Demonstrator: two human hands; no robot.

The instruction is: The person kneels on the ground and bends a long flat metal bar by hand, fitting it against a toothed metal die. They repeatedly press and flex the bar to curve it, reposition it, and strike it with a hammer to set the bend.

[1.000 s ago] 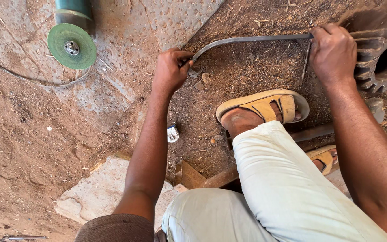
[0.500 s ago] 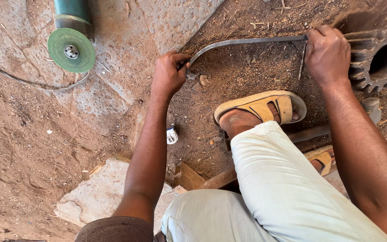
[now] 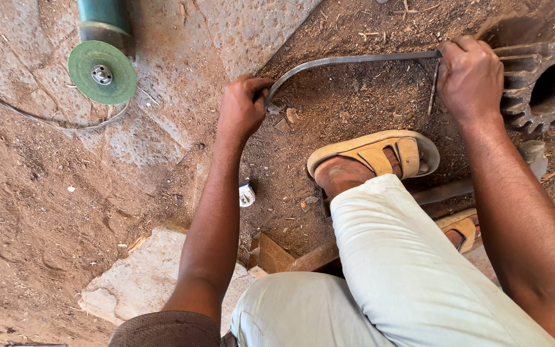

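Note:
A long, curved flat metal strip [image 3: 348, 62] runs across the dirt ground between my two hands. My left hand [image 3: 242, 106] grips its bent left end close to the ground. My right hand [image 3: 469, 77] is closed around its right end, beside a rusty toothed gear [image 3: 544, 87]. A thin metal rod [image 3: 433, 90] hangs down from under my right hand. My foot in a tan sandal [image 3: 380, 154] rests on the soil just below the strip.
An angle grinder with a green disc [image 3: 102, 72] lies at upper left on a stone slab, its cable [image 3: 46, 119] curving over the ground. A small white object [image 3: 246, 194] lies near my left forearm. Wood blocks [image 3: 274, 254] and a second sandal [image 3: 460, 225] sit beneath my knee.
Both hands keep their grip on the strip. The view has shifted slightly, and the strip and hands sit a little lower and more to the left in the frame.

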